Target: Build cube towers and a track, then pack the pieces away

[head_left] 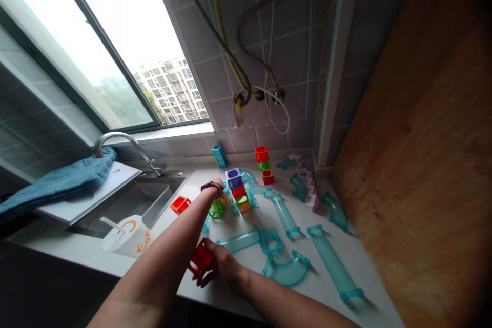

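My right hand grips a red open-sided cube block close to the counter's front edge. Further forward reaches my left hand, with a dark band on its wrist; its fingers are mostly hidden, so their hold cannot be seen. Beside it rises a stack of blocks, with a purple block on top, a red block beneath and a yellow block at the bottom. A green block lies just below the left wrist. To the left of the forearm rests an orange-red block.
Teal translucent track pieces, including a long tube and a curved piece, spread over the white counter. Behind stand a red-and-green tower and blue blocks. A lidded cup sits near the sink.
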A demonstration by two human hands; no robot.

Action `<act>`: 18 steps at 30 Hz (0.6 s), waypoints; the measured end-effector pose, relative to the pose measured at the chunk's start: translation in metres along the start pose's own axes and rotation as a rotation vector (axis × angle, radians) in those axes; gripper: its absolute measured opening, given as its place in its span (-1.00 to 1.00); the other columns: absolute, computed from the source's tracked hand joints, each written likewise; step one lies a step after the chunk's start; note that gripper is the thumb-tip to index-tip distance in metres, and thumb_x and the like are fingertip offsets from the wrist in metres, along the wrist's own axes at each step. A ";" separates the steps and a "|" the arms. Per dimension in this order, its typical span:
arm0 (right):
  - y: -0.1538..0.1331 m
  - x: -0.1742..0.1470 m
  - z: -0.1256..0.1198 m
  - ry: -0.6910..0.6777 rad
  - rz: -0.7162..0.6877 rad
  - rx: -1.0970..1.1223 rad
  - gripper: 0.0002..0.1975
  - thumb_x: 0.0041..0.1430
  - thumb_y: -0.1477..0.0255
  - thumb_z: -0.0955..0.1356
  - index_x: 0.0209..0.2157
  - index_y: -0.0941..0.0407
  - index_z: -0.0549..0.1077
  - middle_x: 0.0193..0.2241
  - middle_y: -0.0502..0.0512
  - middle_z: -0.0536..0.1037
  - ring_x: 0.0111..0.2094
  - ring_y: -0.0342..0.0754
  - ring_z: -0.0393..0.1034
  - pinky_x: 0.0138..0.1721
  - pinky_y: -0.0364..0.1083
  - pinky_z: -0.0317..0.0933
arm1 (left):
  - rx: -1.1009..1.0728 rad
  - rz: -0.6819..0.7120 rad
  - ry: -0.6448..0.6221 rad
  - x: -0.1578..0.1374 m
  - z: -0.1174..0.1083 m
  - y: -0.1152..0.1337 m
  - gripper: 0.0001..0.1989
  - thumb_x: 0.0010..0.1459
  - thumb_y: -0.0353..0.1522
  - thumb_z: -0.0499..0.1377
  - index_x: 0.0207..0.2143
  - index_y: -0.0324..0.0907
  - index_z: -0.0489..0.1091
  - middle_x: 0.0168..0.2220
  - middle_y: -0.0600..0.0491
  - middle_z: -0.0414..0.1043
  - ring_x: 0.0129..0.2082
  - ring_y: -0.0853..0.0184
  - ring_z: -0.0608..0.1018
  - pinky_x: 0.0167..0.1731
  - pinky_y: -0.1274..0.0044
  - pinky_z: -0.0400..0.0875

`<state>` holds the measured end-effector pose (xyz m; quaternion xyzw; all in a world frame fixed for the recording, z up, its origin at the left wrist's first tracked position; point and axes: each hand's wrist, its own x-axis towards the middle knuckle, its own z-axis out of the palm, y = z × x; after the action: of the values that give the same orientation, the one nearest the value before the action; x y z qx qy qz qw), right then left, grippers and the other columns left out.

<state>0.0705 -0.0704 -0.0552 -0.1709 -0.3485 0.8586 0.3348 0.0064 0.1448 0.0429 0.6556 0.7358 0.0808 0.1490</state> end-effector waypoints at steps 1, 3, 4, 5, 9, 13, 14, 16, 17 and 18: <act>-0.001 0.000 0.000 0.000 -0.009 0.001 -0.03 0.05 -0.42 0.16 -0.21 0.26 0.55 -0.49 0.19 0.56 -0.56 -0.04 0.43 -0.53 -0.11 0.25 | -0.018 -0.009 0.025 0.000 0.005 -0.004 -0.62 0.34 -0.25 0.26 0.15 -0.17 0.40 0.12 -0.09 0.46 0.02 0.13 0.57 -0.03 0.24 0.56; -0.002 -0.001 0.001 -0.002 -0.013 -0.002 -0.04 0.04 -0.41 0.17 -0.22 0.25 0.55 -0.49 0.19 0.56 -0.55 -0.04 0.43 -0.53 -0.11 0.26 | -0.024 -0.047 0.031 0.001 0.013 -0.013 -0.62 0.34 -0.25 0.26 0.15 -0.16 0.40 0.12 -0.09 0.45 0.03 0.14 0.57 -0.03 0.24 0.56; -0.002 -0.001 0.001 -0.002 -0.009 -0.005 -0.05 0.04 -0.41 0.18 -0.24 0.25 0.55 -0.50 0.18 0.55 -0.55 -0.05 0.43 -0.54 -0.11 0.26 | -0.031 -0.057 0.039 0.001 0.017 -0.017 -0.63 0.35 -0.25 0.25 0.15 -0.17 0.41 0.12 -0.09 0.46 0.02 0.14 0.57 -0.03 0.24 0.56; -0.001 0.000 0.001 -0.003 -0.002 -0.010 -0.05 0.03 -0.41 0.19 -0.26 0.25 0.55 -0.51 0.18 0.54 -0.55 -0.05 0.43 -0.54 -0.12 0.27 | -0.042 -0.062 0.051 0.001 0.020 -0.021 -0.63 0.35 -0.25 0.25 0.15 -0.17 0.41 0.12 -0.09 0.46 0.02 0.14 0.57 -0.03 0.24 0.56; 0.002 0.001 0.001 0.004 -0.012 -0.016 -0.09 0.02 -0.40 0.22 -0.29 0.23 0.54 -0.51 0.15 0.53 -0.57 -0.06 0.42 -0.55 -0.12 0.27 | -0.120 -0.059 0.127 -0.002 0.029 -0.029 -0.63 0.36 -0.25 0.24 0.14 -0.17 0.41 0.13 -0.10 0.46 0.01 0.15 0.58 -0.02 0.23 0.55; 0.004 0.000 0.000 -0.021 -0.040 -0.016 -0.11 0.06 -0.38 0.22 -0.28 0.24 0.55 -0.48 0.16 0.54 -0.57 -0.07 0.41 -0.55 -0.12 0.27 | -0.263 -0.063 0.239 -0.006 0.032 -0.029 -0.62 0.36 -0.25 0.24 0.15 -0.19 0.40 0.13 -0.11 0.46 0.01 0.15 0.58 -0.02 0.21 0.55; 0.004 0.000 0.000 -0.027 -0.038 -0.018 -0.10 0.06 -0.38 0.22 -0.27 0.24 0.55 -0.48 0.17 0.54 -0.56 -0.07 0.41 -0.55 -0.11 0.27 | -0.310 -0.064 0.268 -0.007 0.032 -0.029 -0.62 0.36 -0.25 0.24 0.16 -0.19 0.40 0.12 -0.11 0.46 0.01 0.14 0.58 -0.02 0.21 0.55; 0.002 -0.001 0.000 -0.025 -0.026 -0.020 -0.10 0.07 -0.38 0.21 -0.27 0.24 0.55 -0.47 0.18 0.54 -0.56 -0.07 0.42 -0.53 -0.11 0.27 | -0.412 -0.062 0.329 -0.007 0.030 -0.027 -0.62 0.36 -0.25 0.24 0.15 -0.20 0.40 0.12 -0.11 0.46 0.00 0.15 0.58 -0.03 0.22 0.56; 0.001 -0.001 0.000 -0.017 -0.018 -0.018 -0.10 0.07 -0.39 0.20 -0.28 0.24 0.55 -0.47 0.18 0.54 -0.56 -0.07 0.42 -0.53 -0.11 0.28 | -0.467 -0.060 0.361 -0.007 0.027 -0.025 -0.62 0.36 -0.25 0.24 0.15 -0.20 0.40 0.11 -0.10 0.46 -0.01 0.15 0.58 -0.04 0.22 0.56; 0.001 -0.002 0.000 -0.007 -0.011 -0.016 -0.09 0.06 -0.39 0.20 -0.28 0.24 0.54 -0.47 0.18 0.55 -0.56 -0.07 0.43 -0.52 -0.11 0.28 | -0.524 -0.054 0.395 -0.007 0.025 -0.024 -0.63 0.36 -0.25 0.24 0.14 -0.20 0.41 0.11 -0.10 0.47 -0.02 0.15 0.59 -0.05 0.22 0.56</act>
<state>0.0716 -0.0719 -0.0556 -0.1687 -0.3575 0.8545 0.3369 -0.0072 0.1331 0.0131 0.5468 0.7219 0.3890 0.1692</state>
